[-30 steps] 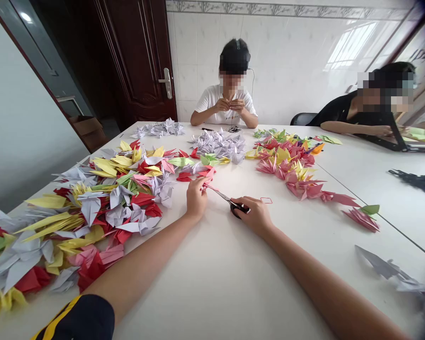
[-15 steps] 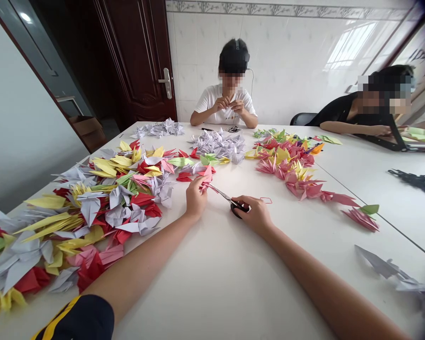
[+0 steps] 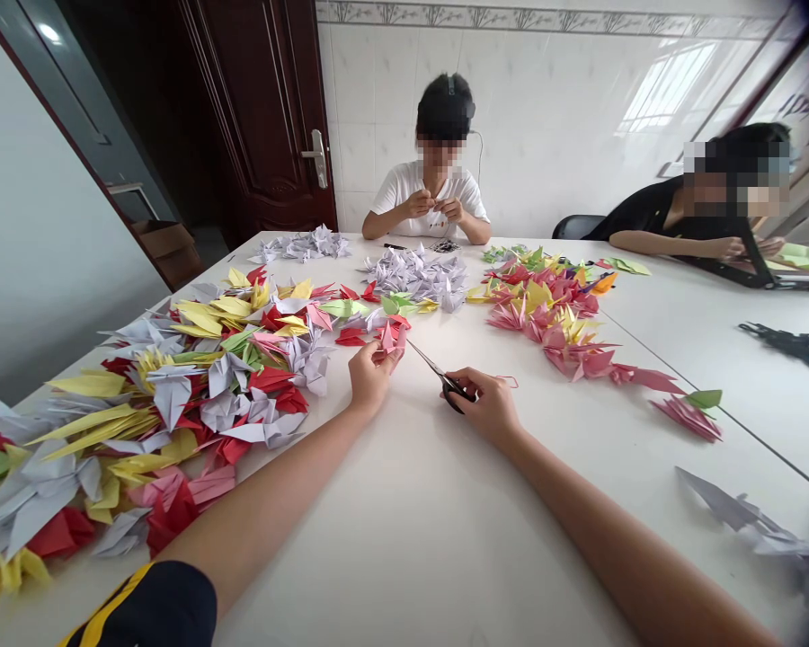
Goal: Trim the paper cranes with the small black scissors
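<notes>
While the left hand [image 3: 370, 379] pinches a pink origami piece [image 3: 392, 337] between thumb and fingers, well curled around its lower part, the right hand [image 3: 489, 402] is wrapped about the black handles of a pair of scissors [image 3: 427, 361]. The pink piece is held up over the middle of the white table [image 3: 377, 548], at the near side of some red folded paper [image 3: 396, 323]. The slim metal blades taper towards it, their tips just beside the paper; from where I stand, I cannot tell whether they touch. Beyond the right hand's knuckles lies a thin pink loop [image 3: 511, 381].

To the left spreads a heap of folded paper birds [image 3: 175, 391], crisp and matte, all sharp points and flat creased wings in pale lilac, yellow, red, pink and green. Farther back sits a spiky lilac cluster [image 3: 414, 272], and right of it a trail of pink, yellow and green origami [image 3: 566, 346]. A tangled black bundle [image 3: 790, 346] rests at the far right, stringy and soft-looking.
</notes>
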The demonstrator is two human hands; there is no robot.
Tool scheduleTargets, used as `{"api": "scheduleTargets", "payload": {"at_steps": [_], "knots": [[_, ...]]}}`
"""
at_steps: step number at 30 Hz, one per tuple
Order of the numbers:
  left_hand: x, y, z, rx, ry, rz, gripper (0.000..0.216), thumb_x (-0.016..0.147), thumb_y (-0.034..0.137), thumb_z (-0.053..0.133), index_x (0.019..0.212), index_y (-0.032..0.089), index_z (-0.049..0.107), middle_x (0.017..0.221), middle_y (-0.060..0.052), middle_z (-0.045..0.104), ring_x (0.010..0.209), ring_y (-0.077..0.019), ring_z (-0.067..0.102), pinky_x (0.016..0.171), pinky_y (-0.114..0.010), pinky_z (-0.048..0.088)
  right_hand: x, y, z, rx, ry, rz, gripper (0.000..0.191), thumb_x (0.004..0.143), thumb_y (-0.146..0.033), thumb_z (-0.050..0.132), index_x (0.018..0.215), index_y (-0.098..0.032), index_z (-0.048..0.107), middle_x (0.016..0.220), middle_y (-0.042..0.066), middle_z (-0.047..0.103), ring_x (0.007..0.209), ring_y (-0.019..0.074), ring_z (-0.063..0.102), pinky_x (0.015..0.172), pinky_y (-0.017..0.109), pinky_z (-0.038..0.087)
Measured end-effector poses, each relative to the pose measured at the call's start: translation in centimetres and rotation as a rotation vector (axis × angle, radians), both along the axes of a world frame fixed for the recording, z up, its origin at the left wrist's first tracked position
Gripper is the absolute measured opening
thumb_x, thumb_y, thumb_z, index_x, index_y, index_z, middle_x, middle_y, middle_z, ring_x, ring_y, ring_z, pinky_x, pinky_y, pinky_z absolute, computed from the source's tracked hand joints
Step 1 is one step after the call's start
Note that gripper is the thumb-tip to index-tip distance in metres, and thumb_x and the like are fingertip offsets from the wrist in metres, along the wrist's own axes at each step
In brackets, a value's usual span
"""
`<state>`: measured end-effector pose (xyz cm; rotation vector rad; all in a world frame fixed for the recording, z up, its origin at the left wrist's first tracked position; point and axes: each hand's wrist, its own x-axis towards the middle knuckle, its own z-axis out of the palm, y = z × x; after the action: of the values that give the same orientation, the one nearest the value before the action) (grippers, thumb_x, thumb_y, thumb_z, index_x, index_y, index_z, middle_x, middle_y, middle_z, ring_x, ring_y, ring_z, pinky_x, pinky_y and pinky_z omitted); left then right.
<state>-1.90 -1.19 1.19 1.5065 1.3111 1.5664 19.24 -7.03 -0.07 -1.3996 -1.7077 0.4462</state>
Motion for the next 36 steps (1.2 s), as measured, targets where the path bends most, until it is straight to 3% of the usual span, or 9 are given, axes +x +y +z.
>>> {"api": "scheduleTargets", "payload": {"at_steps": [7, 9, 12, 14, 18, 20, 29, 36], "knots": [[-0.1, 0.2, -0.2, 0.021, 0.019, 0.062, 0.006, 0.079, 0.021, 0.07, 0.077, 0.018, 0.065, 0.074, -0.002, 0.067, 0.073, -0.0163, 0.063, 0.07, -0.026, 0.049, 0.0, -0.1, 0.3, -0.028, 0.05, 0.027, 0.025, 0.074, -0.034, 0.069, 0.093, -0.02, 0.074, 0.067, 0.0, 0.064, 0.058, 0.0151, 0.049, 0.058, 0.028, 0.038], [-0.2, 0.3, -0.3, 0.025, 0.013, 0.069, 0.011, 0.079, 0.02, 0.071, 0.088, 0.018, 0.066, 0.073, 0.0, 0.065, 0.072, -0.0157, 0.062, 0.07, -0.025, 0.048, 0.0, -0.2, 0.5, -0.056, 0.079, 0.06, 0.024, 0.073, -0.032, 0.068, 0.094, -0.02, 0.074, 0.068, 0.001, 0.067, 0.057, 0.0147, 0.049, 0.057, 0.028, 0.038], [-0.3, 0.4, -0.5, 0.03, -0.004, 0.081, 0.043, 0.078, 0.018, 0.073, 0.12, 0.019, 0.062, 0.074, 0.002, 0.064, 0.071, -0.0154, 0.062, 0.071, -0.026, 0.047, -0.1, -0.3, 0.8, -0.115, 0.113, 0.12, 0.023, 0.073, -0.03, 0.068, 0.092, -0.02, 0.074, 0.066, 0.001, 0.067, 0.055, 0.0137, 0.047, 0.054, 0.027, 0.036], [-0.3, 0.6, -0.6, 0.015, 0.008, 0.089, 0.048, 0.078, 0.017, 0.072, 0.125, 0.018, 0.061, 0.079, -0.001, 0.068, 0.074, -0.0167, 0.063, 0.075, -0.028, 0.048, -0.1, -0.4, 0.9, -0.134, 0.116, 0.144, 0.022, 0.073, -0.031, 0.069, 0.091, -0.019, 0.074, 0.065, 0.0, 0.065, 0.054, 0.0128, 0.046, 0.053, 0.026, 0.035], [-0.4, 0.9, -1.0, 0.013, 0.027, 0.074, 0.026, 0.08, 0.019, 0.07, 0.106, 0.017, 0.071, 0.104, -0.009, 0.074, 0.093, -0.0223, 0.068, 0.088, -0.034, 0.05, 0.0, -0.3, 0.9, -0.158, 0.126, 0.156, 0.023, 0.074, -0.032, 0.069, 0.092, -0.019, 0.075, 0.065, 0.0, 0.065, 0.055, 0.0125, 0.046, 0.052, 0.026, 0.035], [-0.4, 1.0, -1.2, 0.023, 0.02, 0.074, 0.023, 0.08, 0.02, 0.071, 0.103, 0.017, 0.073, 0.106, -0.01, 0.075, 0.095, -0.0231, 0.068, 0.089, -0.035, 0.051, 0.0, -0.2, 0.9, -0.175, 0.143, 0.152, 0.023, 0.074, -0.032, 0.069, 0.092, -0.019, 0.074, 0.065, 0.0, 0.065, 0.055, 0.0128, 0.047, 0.052, 0.026, 0.035], [-0.1, 0.4, -0.6, 0.002, -0.001, 0.082, 0.024, 0.078, 0.019, 0.071, 0.101, 0.019, 0.069, 0.101, -0.007, 0.074, 0.083, -0.0185, 0.068, 0.076, -0.028, 0.053, 0.1, -0.1, 0.8, -0.228, 0.194, 0.148, 0.023, 0.073, -0.033, 0.071, 0.091, -0.018, 0.073, 0.065, 0.0, 0.067, 0.053, 0.0121, 0.048, 0.05, 0.025, 0.034], [-0.3, 0.2, -0.4, 0.011, -0.065, 0.093, 0.015, 0.081, 0.023, 0.067, 0.087, 0.019, 0.055, 0.085, -0.002, 0.066, 0.072, -0.015, 0.065, 0.067, -0.024, 0.05, 0.7, 0.2, 0.5, -0.364, 0.37, 0.293, 0.029, 0.074, -0.037, 0.075, 0.094, -0.017, 0.07, 0.067, 0.002, 0.068, 0.048, 0.0113, 0.053, 0.045, 0.024, 0.036]]}}
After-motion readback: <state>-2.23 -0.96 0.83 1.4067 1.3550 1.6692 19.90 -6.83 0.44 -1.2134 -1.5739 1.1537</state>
